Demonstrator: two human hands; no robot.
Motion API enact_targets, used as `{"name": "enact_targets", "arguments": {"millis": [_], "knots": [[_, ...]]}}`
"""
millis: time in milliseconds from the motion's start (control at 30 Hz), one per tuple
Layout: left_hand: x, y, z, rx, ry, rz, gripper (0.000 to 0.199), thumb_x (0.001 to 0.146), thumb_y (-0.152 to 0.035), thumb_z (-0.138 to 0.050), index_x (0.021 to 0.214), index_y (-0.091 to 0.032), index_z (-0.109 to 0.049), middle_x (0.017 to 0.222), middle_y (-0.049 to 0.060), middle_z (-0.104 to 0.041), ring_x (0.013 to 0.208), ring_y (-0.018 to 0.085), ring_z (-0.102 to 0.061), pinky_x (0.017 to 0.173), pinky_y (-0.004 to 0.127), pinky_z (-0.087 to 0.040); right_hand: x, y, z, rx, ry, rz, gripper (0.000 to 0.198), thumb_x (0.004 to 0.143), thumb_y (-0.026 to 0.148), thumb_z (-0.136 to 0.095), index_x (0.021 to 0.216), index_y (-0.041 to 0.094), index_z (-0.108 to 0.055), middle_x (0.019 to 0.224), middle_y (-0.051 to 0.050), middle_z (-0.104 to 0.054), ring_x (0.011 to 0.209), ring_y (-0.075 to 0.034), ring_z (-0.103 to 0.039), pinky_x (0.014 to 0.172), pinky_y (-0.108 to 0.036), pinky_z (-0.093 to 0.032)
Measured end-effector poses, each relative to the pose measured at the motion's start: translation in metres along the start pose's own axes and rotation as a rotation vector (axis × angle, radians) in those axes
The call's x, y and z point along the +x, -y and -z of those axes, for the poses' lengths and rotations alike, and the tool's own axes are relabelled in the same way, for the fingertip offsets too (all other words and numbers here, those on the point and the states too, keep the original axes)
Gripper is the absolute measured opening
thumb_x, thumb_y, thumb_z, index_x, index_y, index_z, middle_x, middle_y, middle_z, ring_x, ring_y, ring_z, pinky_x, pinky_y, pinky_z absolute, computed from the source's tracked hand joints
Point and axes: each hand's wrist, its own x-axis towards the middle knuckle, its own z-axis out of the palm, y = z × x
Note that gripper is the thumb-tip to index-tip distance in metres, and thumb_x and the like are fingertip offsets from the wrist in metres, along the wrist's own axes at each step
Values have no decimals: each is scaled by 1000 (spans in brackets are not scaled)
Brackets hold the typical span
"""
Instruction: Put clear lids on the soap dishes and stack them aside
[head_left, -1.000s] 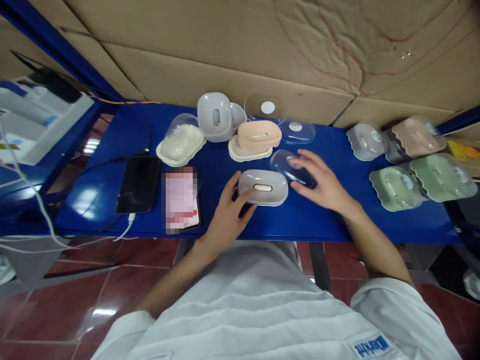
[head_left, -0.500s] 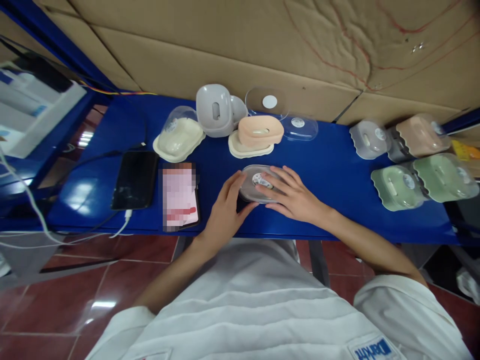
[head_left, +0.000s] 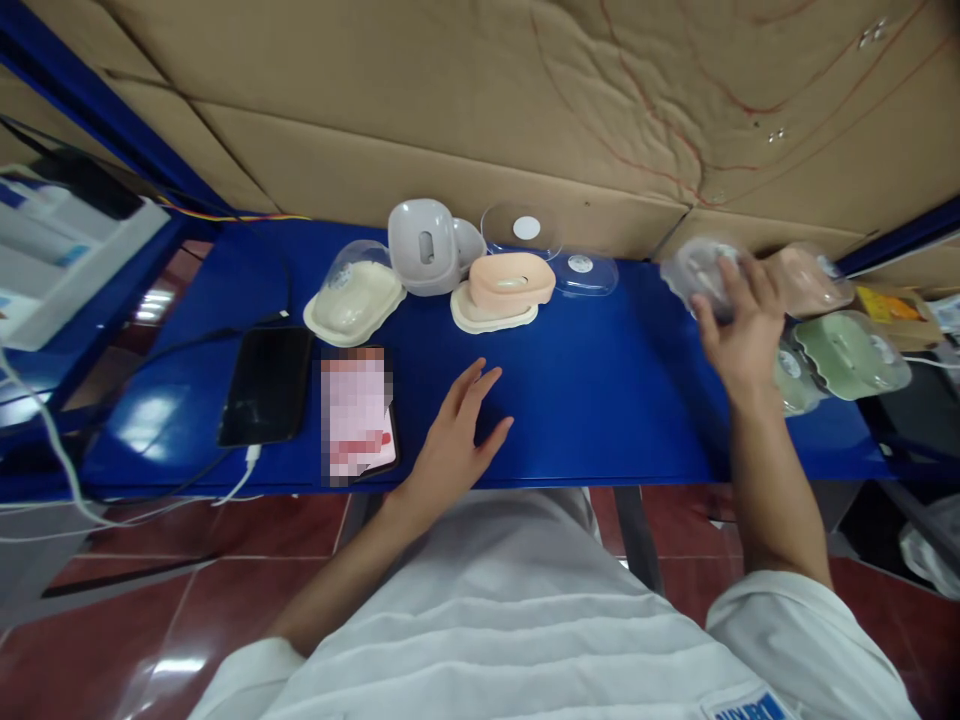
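Observation:
My right hand (head_left: 742,325) reaches to the right end of the blue table, its fingers curled over a grey soap box (head_left: 701,270) with a clear lid. Motion blurs that box, and I cannot tell whether it rests on another one. Close by stand a peach soap box (head_left: 810,275) and two green ones, the nearer green box (head_left: 795,375) partly hidden behind my hand. My left hand (head_left: 457,430) is open above the table's front edge, fingers spread and holding nothing. It is nearest to the pink-screened phone (head_left: 356,410).
Along the back lie a cream box (head_left: 352,295), a grey tray (head_left: 424,245), a peach tray (head_left: 514,280) on a cream base (head_left: 495,315), and clear lids (head_left: 589,275). A black phone (head_left: 266,385) with a white cable lies left. Cardboard (head_left: 375,120) walls the back.
My right hand has gone from the table's middle to the soap boxes at the right. The grey lidded box between my hands has left the middle. My left hand has stayed, fingers spread.

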Motion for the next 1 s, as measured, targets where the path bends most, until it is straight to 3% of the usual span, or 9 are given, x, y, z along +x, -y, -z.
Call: {"name": "enact_targets", "arguments": {"millis": [100, 200, 367, 467, 567, 667, 733, 867, 1000], "knots": [[0, 1, 0, 15, 16, -9, 55, 105, -28, -65, 157, -28, -46, 165, 16, -46, 151, 30, -54, 123, 55, -50, 13, -44, -11, -144, 23, -179, 63, 106, 50, -52, 156, 11, -58, 157, -24, -55, 148, -37, -44, 127, -57, -29], [0, 4, -2, 21, 19, -31, 46, 106, -28, -63, 150, -27, -53, 165, 16, -45, 149, 29, -55, 123, 54, -50, 22, -63, -25, -174, 23, -247, 62, 103, 42, -57, 154, 9, -58, 155, -28, -55, 145, -37, -44, 125, -55, -30], [-1, 6, -4, 47, 40, -56, 37, 106, -28, -62, 143, -24, -60, 166, 16, -45, 151, 29, -52, 124, 54, -50, 31, -63, -33, -207, 63, -348, 62, 101, 32, -60, 158, 10, -52, 162, -30, -48, 151, -39, -39, 121, -64, -26], [-1, 6, -4, 61, 46, -69, 37, 106, -28, -61, 143, -25, -60, 166, 16, -45, 152, 30, -51, 124, 55, -50, 34, -44, -32, -242, 16, -374, 61, 103, 35, -61, 160, 16, -50, 169, -28, -40, 159, -43, -29, 118, -75, -17], [-1, 6, -4, 83, 56, -75, 37, 107, -28, -61, 144, -25, -59, 165, 16, -45, 151, 31, -52, 123, 56, -50, 34, 1, -40, -101, 7, -166, 54, 106, 40, -53, 155, 17, -55, 164, -23, -50, 157, -41, -37, 122, -69, -22], [-1, 5, -4, 108, 48, -83, 39, 106, -28, -61, 145, -25, -58, 164, 17, -46, 151, 32, -51, 123, 58, -49, 32, 67, -59, 141, 237, 240, 51, 110, 40, -42, 155, 21, -55, 163, -16, -54, 153, -35, -46, 124, -62, -32], [-1, 5, -4, 123, 33, -95, 39, 107, -28, -61, 146, -24, -57, 164, 17, -47, 151, 32, -51, 124, 58, -49, 33, 110, -74, 223, 358, 439, 54, 110, 40, -42, 162, 24, -47, 168, -14, -49, 157, -34, -42, 127, -63, -27], [0, 4, -4, 157, 14, -108, 42, 107, -27, -60, 148, -22, -55, 163, 19, -46, 152, 33, -49, 124, 57, -48, 38, 162, -97, 278, 409, 538, 61, 108, 40, -51, 166, 22, -42, 162, -17, -54, 153, -37, -46, 129, -66, -19], [1, 4, -4, 176, -5, -122, 47, 106, -24, -61, 152, -21, -52, 165, 21, -43, 156, 35, -44, 126, 58, -45, 25, 172, -91, 323, 418, 557, 48, 110, 31, -50, 157, 23, -55, 145, -16, -67, 140, -34, -58, 124, -62, -31]]}}
